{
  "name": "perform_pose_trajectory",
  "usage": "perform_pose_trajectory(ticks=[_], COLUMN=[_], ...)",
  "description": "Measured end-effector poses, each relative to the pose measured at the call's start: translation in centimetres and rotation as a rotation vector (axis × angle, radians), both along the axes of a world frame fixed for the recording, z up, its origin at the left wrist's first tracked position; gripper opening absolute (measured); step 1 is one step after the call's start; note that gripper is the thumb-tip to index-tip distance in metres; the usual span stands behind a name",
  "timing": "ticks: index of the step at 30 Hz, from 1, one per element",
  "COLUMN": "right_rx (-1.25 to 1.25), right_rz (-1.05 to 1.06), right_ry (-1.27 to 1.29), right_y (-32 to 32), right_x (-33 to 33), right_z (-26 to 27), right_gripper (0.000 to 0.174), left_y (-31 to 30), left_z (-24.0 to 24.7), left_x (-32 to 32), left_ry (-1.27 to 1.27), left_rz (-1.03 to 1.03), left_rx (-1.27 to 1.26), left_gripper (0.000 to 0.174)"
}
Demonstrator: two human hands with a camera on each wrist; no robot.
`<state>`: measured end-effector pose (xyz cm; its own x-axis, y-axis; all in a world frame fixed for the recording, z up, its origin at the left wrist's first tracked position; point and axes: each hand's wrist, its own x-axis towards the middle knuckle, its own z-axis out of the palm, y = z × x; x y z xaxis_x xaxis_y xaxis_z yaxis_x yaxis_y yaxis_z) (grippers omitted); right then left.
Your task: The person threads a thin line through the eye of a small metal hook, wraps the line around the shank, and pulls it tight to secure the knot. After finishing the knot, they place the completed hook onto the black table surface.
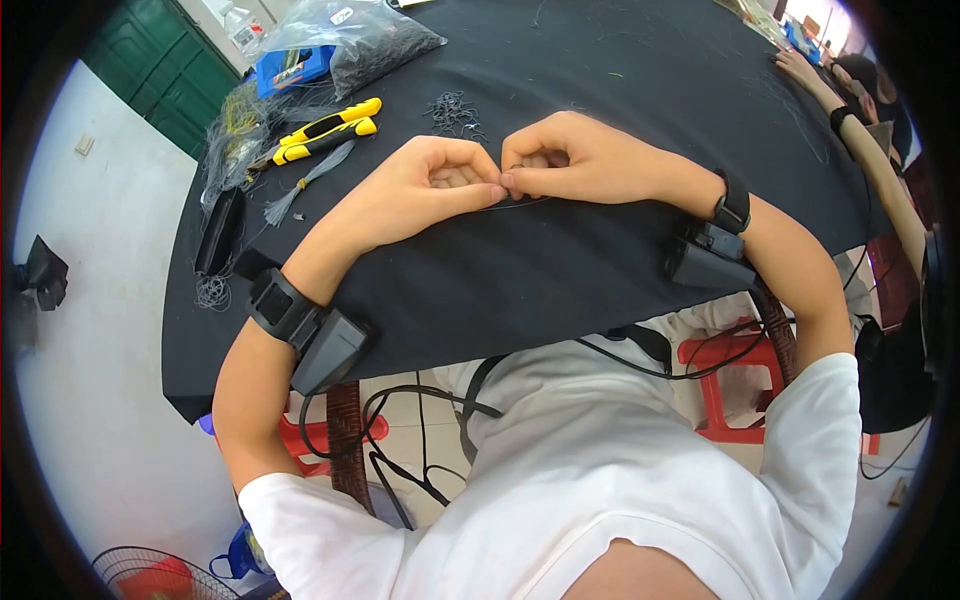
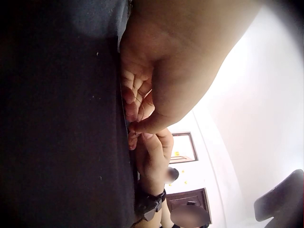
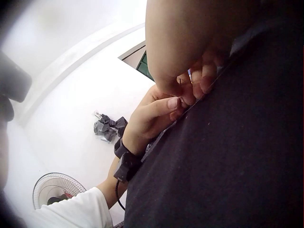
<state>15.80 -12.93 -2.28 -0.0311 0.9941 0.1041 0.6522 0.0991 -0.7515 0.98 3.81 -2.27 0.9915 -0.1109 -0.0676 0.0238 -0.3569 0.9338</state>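
Observation:
The left hand (image 1: 425,190) and the right hand (image 1: 595,160) meet at their fingertips above the black cloth, each with thumb and forefinger pinched together. A thin grey strand (image 1: 520,203) runs at the fingertips, close to the cloth. Part of a fine strand also crosses the fingers of the left hand (image 2: 161,80) in the left wrist view. From the right wrist, a short dark strand (image 3: 180,81) shows by the right hand (image 3: 190,52). The fingers hide where the strands meet. A small pile of dark strands (image 1: 455,115) lies just beyond the hands.
Yellow-handled pliers (image 1: 325,132), a tied grey bundle (image 1: 300,190) and a black case (image 1: 220,232) lie at the left. Behind them are a blue box (image 1: 295,70) and a plastic bag of dark pieces (image 1: 375,50). Another person's arm (image 1: 880,180) reaches in at the right.

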Motion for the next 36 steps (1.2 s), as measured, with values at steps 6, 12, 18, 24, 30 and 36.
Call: perform_pose_trajectory(ticks=[6,12,18,24,30,36], right_rx=[0.023,0.06,0.054,0.06,0.051,0.045], right_rz=[0.006,0.026,0.015,0.018,0.013,0.012], right_ry=[-0.011,-0.007,0.013,0.018,0.002,0.02], right_y=[-0.08,-0.01,-0.12,-0.02,-0.04,-0.07], right_x=[-0.04,-0.03,-0.07,-0.04,0.01,-0.08], right_z=[0.05,-0.1,-0.1,-0.21,-0.04,0.0], right_gripper=[0.021,0.023,0.025,0.025,0.025,0.025], left_y=[-0.12,-0.6,-0.54,-0.39,-0.3,-0.29], left_z=[-0.15,0.07,0.07,0.6,0.51,0.26], left_x=[0.08,-0.03,0.02,-0.09,-0.01,0.03], left_ry=[-0.045,-0.056,-0.04,0.052,0.044,0.009], left_rz=[0.017,0.044,0.055,0.042,0.036,0.043], left_rx=[0.023,0.022,0.046,0.051,0.024,0.033], left_gripper=[0.014,0.015,0.014,0.014,0.013,0.014])
